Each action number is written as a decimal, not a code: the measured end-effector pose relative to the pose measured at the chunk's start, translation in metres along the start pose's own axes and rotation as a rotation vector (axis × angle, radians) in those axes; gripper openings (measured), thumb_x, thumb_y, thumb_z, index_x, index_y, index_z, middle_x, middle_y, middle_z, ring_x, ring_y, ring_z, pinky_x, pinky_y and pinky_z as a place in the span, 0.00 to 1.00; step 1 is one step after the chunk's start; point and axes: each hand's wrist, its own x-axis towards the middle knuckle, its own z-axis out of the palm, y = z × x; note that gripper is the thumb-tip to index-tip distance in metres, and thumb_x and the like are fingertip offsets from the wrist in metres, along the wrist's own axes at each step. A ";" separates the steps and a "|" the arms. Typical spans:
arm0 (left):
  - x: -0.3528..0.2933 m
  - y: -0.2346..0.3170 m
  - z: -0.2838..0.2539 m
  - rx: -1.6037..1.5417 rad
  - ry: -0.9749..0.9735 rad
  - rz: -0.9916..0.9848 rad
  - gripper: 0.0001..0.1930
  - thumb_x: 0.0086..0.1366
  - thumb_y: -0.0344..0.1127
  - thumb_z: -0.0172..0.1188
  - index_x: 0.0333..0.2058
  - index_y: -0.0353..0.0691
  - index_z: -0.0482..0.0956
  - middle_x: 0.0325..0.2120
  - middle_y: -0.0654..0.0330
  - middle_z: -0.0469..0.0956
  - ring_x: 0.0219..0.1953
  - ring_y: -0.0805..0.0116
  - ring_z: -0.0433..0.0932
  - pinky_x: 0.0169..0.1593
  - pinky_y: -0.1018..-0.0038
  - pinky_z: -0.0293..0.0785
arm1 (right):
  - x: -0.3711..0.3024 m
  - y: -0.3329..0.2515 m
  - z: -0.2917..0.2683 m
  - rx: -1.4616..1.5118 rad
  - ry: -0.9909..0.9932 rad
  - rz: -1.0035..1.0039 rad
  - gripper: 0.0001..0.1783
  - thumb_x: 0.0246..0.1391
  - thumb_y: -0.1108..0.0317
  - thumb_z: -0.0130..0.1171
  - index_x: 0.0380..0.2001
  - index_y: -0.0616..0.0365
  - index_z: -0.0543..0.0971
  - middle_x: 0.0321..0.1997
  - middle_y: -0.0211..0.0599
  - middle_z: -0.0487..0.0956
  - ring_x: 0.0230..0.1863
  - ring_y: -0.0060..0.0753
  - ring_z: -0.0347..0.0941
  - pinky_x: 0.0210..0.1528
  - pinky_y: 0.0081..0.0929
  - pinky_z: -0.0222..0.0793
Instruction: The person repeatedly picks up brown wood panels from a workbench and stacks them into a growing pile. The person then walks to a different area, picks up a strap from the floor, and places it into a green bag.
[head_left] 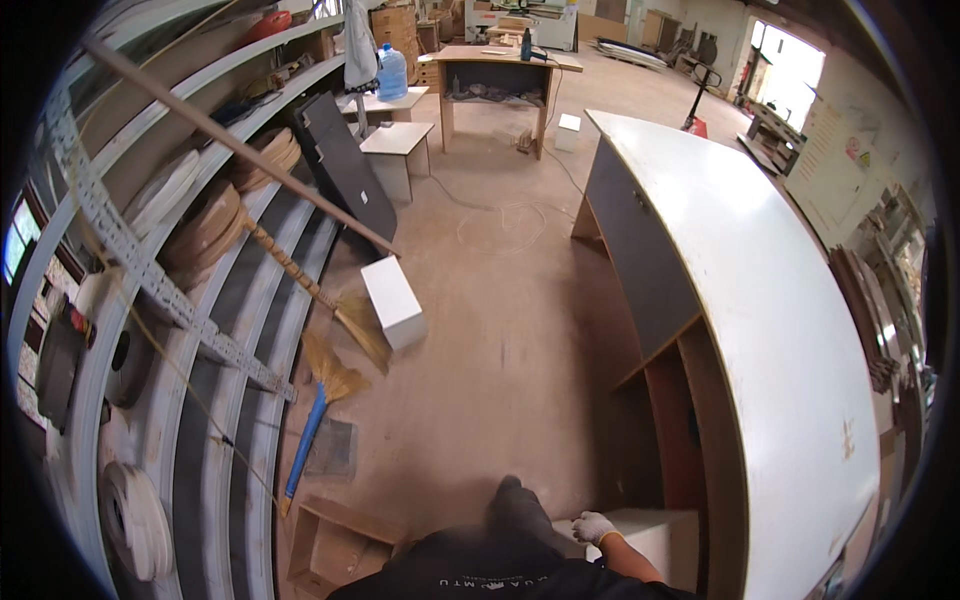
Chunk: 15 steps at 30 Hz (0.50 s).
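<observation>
My right hand (594,527), in a pale work glove, is low in the head view, beside my dark shirt. Its fingers are slightly bent and apart, and I see nothing between them. Right next to it stands a white box-like piece (655,540), partly covered by my forearm; whether the hand touches its edge I cannot tell. My left hand is out of sight. One dark-clad leg and shoe (515,500) show ahead of my body.
A long white-topped desk (760,300) stands at right. Grey metal shelving (190,420) fills the left, with a wooden pole (240,145) slanting across it. On the floor are a white block (392,300), a blue-handled broom (305,440), a dustpan (333,448) and an open wooden box (345,545).
</observation>
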 end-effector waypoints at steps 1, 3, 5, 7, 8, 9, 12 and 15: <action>0.005 0.017 -0.004 0.015 0.012 -0.008 0.11 0.62 0.38 0.58 0.29 0.36 0.80 0.26 0.50 0.83 0.27 0.52 0.82 0.34 0.58 0.77 | 0.017 0.006 -0.032 -0.263 0.087 -0.156 0.15 0.53 0.63 0.61 0.39 0.62 0.85 0.35 0.43 0.85 0.37 0.42 0.84 0.40 0.39 0.79; 0.007 0.051 -0.016 0.045 0.025 -0.020 0.11 0.62 0.38 0.58 0.30 0.36 0.80 0.26 0.50 0.83 0.27 0.52 0.82 0.34 0.57 0.77 | 0.041 -0.001 -0.098 0.281 0.251 0.204 0.20 0.52 0.62 0.62 0.44 0.64 0.84 0.40 0.49 0.86 0.41 0.47 0.85 0.45 0.42 0.79; 0.008 0.090 -0.030 0.059 0.023 -0.029 0.11 0.62 0.38 0.58 0.30 0.36 0.80 0.26 0.50 0.83 0.27 0.52 0.82 0.34 0.57 0.77 | 0.055 -0.031 -0.175 0.573 0.413 0.258 0.24 0.53 0.61 0.63 0.51 0.63 0.83 0.51 0.56 0.85 0.54 0.54 0.83 0.57 0.42 0.77; 0.016 0.129 -0.049 0.062 -0.009 -0.031 0.11 0.62 0.38 0.58 0.30 0.35 0.80 0.26 0.50 0.82 0.28 0.52 0.82 0.34 0.57 0.77 | 0.049 -0.067 -0.262 0.326 0.453 0.160 0.22 0.54 0.61 0.64 0.51 0.59 0.83 0.54 0.55 0.84 0.58 0.56 0.80 0.62 0.43 0.74; 0.029 0.150 -0.057 0.070 -0.034 -0.022 0.11 0.62 0.38 0.58 0.30 0.35 0.80 0.26 0.50 0.82 0.28 0.52 0.82 0.34 0.57 0.77 | 0.048 -0.091 -0.306 0.251 0.492 0.106 0.22 0.55 0.61 0.64 0.51 0.59 0.83 0.53 0.55 0.84 0.57 0.56 0.80 0.61 0.43 0.75; 0.048 0.170 -0.064 0.067 -0.060 -0.004 0.11 0.62 0.38 0.58 0.31 0.35 0.80 0.26 0.50 0.82 0.28 0.52 0.82 0.34 0.57 0.77 | 0.051 -0.116 -0.350 0.217 0.534 0.047 0.21 0.55 0.62 0.64 0.51 0.58 0.83 0.53 0.53 0.84 0.57 0.55 0.81 0.61 0.43 0.75; 0.137 0.215 -0.085 -0.044 -0.009 0.046 0.11 0.63 0.38 0.58 0.31 0.35 0.80 0.26 0.51 0.82 0.28 0.53 0.82 0.34 0.57 0.77 | 0.064 -0.187 -0.470 0.072 0.656 -0.117 0.16 0.56 0.64 0.63 0.47 0.55 0.85 0.49 0.49 0.85 0.54 0.55 0.81 0.58 0.45 0.77; 0.251 0.247 -0.102 0.008 0.325 0.297 0.14 0.65 0.41 0.56 0.32 0.34 0.80 0.25 0.53 0.79 0.28 0.55 0.80 0.35 0.58 0.77 | 0.091 -0.229 -0.586 -0.180 0.843 -0.212 0.15 0.52 0.69 0.60 0.44 0.54 0.85 0.48 0.49 0.84 0.53 0.58 0.80 0.56 0.50 0.77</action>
